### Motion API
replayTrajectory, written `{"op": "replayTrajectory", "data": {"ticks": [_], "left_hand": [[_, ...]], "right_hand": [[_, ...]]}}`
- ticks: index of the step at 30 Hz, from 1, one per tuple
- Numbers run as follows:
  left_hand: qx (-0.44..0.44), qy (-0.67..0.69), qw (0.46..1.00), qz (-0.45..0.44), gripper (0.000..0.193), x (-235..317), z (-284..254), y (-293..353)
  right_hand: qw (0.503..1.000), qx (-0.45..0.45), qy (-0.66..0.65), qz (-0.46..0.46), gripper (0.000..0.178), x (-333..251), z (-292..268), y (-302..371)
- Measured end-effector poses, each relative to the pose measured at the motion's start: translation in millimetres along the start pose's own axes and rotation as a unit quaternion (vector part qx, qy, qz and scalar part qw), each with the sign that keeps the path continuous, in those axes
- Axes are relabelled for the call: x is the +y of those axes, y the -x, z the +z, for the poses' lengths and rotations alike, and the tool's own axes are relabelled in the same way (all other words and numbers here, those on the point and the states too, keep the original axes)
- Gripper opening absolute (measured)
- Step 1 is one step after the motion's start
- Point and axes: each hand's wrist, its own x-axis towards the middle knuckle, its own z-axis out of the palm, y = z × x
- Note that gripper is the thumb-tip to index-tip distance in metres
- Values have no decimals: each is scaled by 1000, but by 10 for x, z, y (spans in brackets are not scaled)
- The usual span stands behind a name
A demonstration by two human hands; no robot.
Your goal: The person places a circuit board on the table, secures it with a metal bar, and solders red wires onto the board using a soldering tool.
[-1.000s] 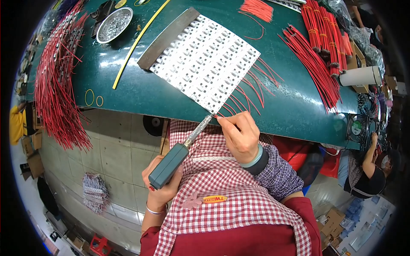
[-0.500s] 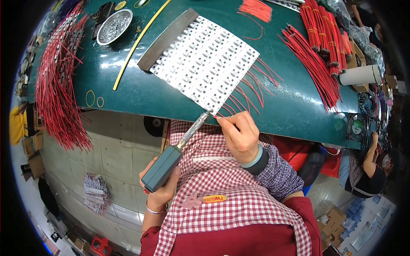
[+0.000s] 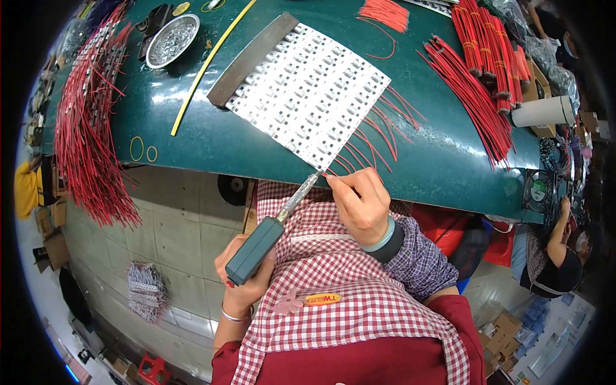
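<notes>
My left hand [image 3: 247,276] is wrapped round the dark green handle of a soldering iron [image 3: 256,247]. Its tip meets the near corner of a white circuit board panel [image 3: 308,90], which carries rows of small parts. At that same corner my right hand [image 3: 360,204] pinches the end of a red wire [image 3: 328,173], mostly covered by the fingers. Several red wires [image 3: 385,131] trail from the panel's right edge. Along the panel's upper left side lies a dark bar [image 3: 253,61].
A metal bowl [image 3: 172,41] of silvery bits and a yellow strip [image 3: 208,67] lie left of the panel. Wired strips [image 3: 93,128] hang over the table's left edge. Red wire bundles [image 3: 478,90] and a white cup [image 3: 542,111] are at right. A co-worker [image 3: 555,256] sits far right.
The soldering iron has shifted slightly right, its tip now nearer my right fingertips, and my left hand has moved along with it. My right hand stays almost still.
</notes>
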Motion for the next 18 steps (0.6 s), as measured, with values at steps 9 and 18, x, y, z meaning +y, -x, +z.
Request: {"op": "replayTrajectory", "data": {"ticks": [9, 18], "left_hand": [[33, 25, 998, -36, 19, -157, -46, 188], [71, 87, 993, -46, 22, -131, 63, 85]], "right_hand": [[1000, 2, -3, 0, 29, 0, -1, -12], [1000, 14, 3, 3, 26, -7, -13, -31]]}}
